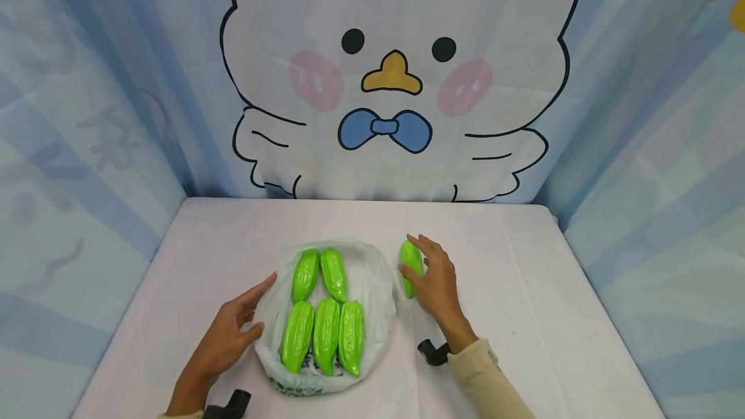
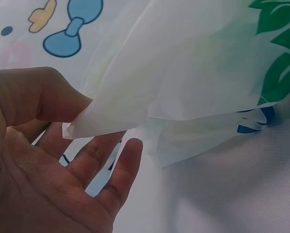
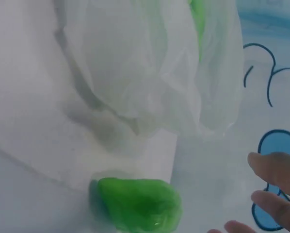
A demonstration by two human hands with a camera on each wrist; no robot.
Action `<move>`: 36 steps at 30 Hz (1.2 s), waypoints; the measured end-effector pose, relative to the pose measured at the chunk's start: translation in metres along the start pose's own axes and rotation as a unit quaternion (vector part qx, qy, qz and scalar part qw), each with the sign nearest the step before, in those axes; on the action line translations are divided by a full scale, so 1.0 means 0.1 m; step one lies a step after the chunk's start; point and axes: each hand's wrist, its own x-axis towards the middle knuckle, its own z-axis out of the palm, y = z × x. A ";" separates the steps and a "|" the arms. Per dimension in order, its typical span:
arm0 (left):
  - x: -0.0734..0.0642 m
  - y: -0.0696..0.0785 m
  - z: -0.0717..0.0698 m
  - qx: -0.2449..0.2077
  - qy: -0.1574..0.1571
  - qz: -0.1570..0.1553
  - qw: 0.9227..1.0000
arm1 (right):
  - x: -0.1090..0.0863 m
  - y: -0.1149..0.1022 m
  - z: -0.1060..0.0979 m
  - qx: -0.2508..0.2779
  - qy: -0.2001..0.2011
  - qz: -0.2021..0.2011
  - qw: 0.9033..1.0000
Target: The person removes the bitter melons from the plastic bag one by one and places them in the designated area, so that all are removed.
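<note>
A white translucent plastic bag (image 1: 379,290) stands with its mouth rolled wide. Inside lie several shiny green, ridged, cucumber-shaped vegetables (image 1: 327,328), two at the back and the others in a front row. My left hand (image 1: 224,341) is at the bag's left side, fingers spread; its thumb touches the bag's edge in the left wrist view. To the right of the bag, one more green vegetable (image 1: 410,256) lies on the table. Over and beside it is my right hand (image 1: 436,283), thumb and fingers apart. The right wrist view shows a gap between the fingers and this vegetable (image 3: 140,204).
A pale cloth covers the table (image 1: 524,315). Behind it hangs a curtain (image 1: 384,173) with a printed cartoon figure, and more curtains flank both sides. Each wrist wears a black camera mount (image 1: 433,352).
</note>
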 end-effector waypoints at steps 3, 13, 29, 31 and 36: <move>0.00 0.00 0.00 -0.001 -0.001 -0.002 1.000 | -0.02 -0.09 0.02 0.040 0.003 -0.025 0.999; 0.01 0.03 0.00 -0.015 -0.006 -0.011 1.000 | -0.13 -0.35 0.23 0.093 -0.035 -0.085 0.991; 0.01 0.04 0.01 -0.010 -0.006 -0.015 1.000 | -0.11 -0.48 0.62 0.082 -0.161 -0.107 0.978; 0.01 0.04 0.01 -0.009 -0.006 -0.015 1.000 | -0.08 -0.48 0.65 0.075 -0.179 -0.113 0.974; 0.00 0.04 0.00 -0.012 -0.005 -0.014 1.000 | -0.04 -0.49 0.73 0.044 -0.215 -0.126 0.967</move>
